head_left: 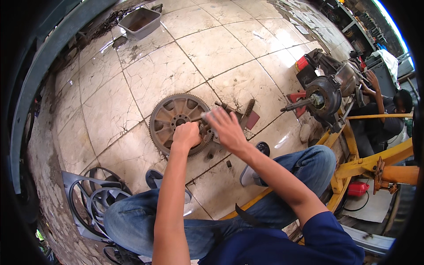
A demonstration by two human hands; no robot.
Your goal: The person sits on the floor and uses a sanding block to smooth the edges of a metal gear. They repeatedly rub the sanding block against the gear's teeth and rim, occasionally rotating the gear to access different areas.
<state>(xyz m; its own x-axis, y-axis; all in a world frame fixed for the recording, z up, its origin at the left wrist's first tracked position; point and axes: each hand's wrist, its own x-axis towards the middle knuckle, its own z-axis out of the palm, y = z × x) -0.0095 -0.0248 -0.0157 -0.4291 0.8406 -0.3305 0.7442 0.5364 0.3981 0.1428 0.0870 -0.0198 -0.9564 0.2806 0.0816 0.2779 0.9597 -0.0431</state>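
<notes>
Flywheel (176,121), toothed ring gear w/ spoked centre, lies flat on the tiled floor (212,48), approx centre of view, just ahead of my knees. My left hand (186,134) is balled into a fist on the wheel's rim at its 4 o'clock, knuckles up; closed around smth but can't tell what. My right hand (226,128) sits just at 3 o'clock of the left, fingers spread loosely & motion-blurred, over a small metal part at the wheel's edge; grip there can't be told.

Surroundings: dark rod-like tool (248,108) and a red flat piece (252,120) on the floor at 2 o'clock from the wheel, near it. Grey plastic tub (141,22) at 11 o'clock, well apart. Small bolts (229,163) on tile at 5 o'clock, close. Round black cap (263,148) near my right shin. Grey fan shroud w/ blades (95,198) at 7 o'clock beside my left leg. Gearbox assy (324,95) on a yellow frame (366,163) at 3 o'clock, well apart; another person (388,115) has hands on it from the far side.
</notes>
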